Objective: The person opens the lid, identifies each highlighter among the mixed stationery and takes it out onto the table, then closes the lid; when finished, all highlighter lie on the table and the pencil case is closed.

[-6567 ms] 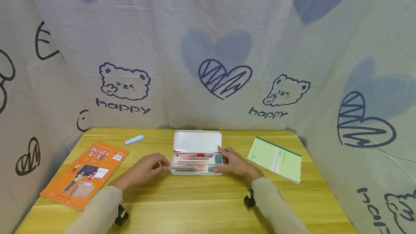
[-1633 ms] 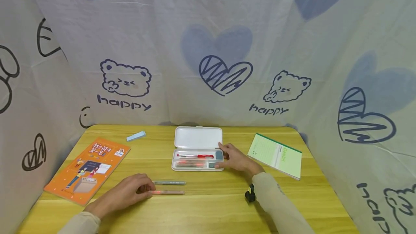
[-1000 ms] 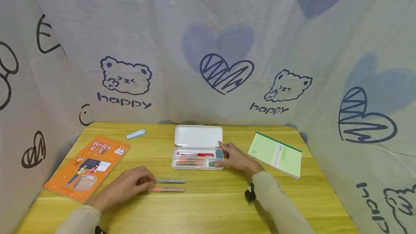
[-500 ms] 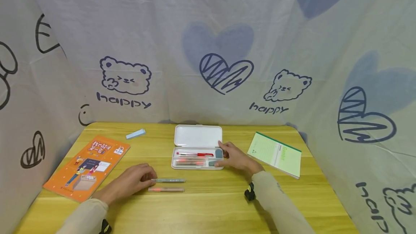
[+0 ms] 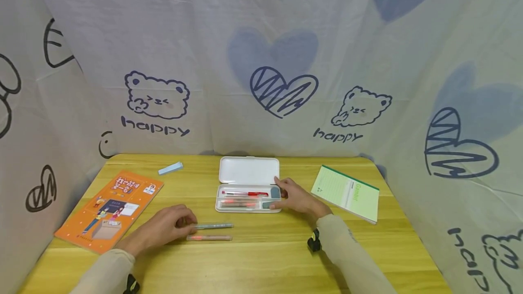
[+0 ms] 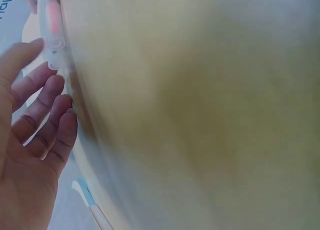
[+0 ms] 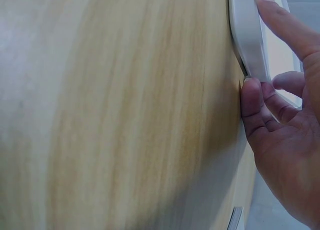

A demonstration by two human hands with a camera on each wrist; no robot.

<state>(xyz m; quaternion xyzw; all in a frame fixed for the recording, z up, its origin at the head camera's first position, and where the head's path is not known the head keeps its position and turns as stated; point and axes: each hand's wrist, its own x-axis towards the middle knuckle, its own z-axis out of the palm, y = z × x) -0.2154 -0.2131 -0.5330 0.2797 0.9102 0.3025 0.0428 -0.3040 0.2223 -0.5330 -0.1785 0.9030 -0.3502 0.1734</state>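
In the head view my left hand point(image 5: 169, 226) is at the left end of a grey pen point(image 5: 214, 226), pinching it lightly between thumb and index finger. A pinkish pen point(image 5: 210, 238) lies parallel on the near side. The left wrist view shows the clear pen end point(image 6: 53, 63) by the index fingertip, other fingers loosely bent. My right hand point(image 5: 296, 197) grips the right end of a white pencil case point(image 5: 249, 210), its lid point(image 5: 249, 170) raised. Inside are a red pen point(image 5: 245, 193), several pinkish pens point(image 5: 239, 203) and grey-green pieces point(image 5: 275, 193).
An orange book point(image 5: 110, 212) lies at the left of the wooden table point(image 5: 261, 262). Behind it is a small light-blue strip point(image 5: 170, 168). A green notebook point(image 5: 346, 193) lies to the right of the case. Printed cloth point(image 5: 220, 58) hangs around the table.
My left hand took the grey and pinkish pens out of the case and set them on the table. It then shifted from the pinkish pen to the grey one. My right hand stayed on the case.
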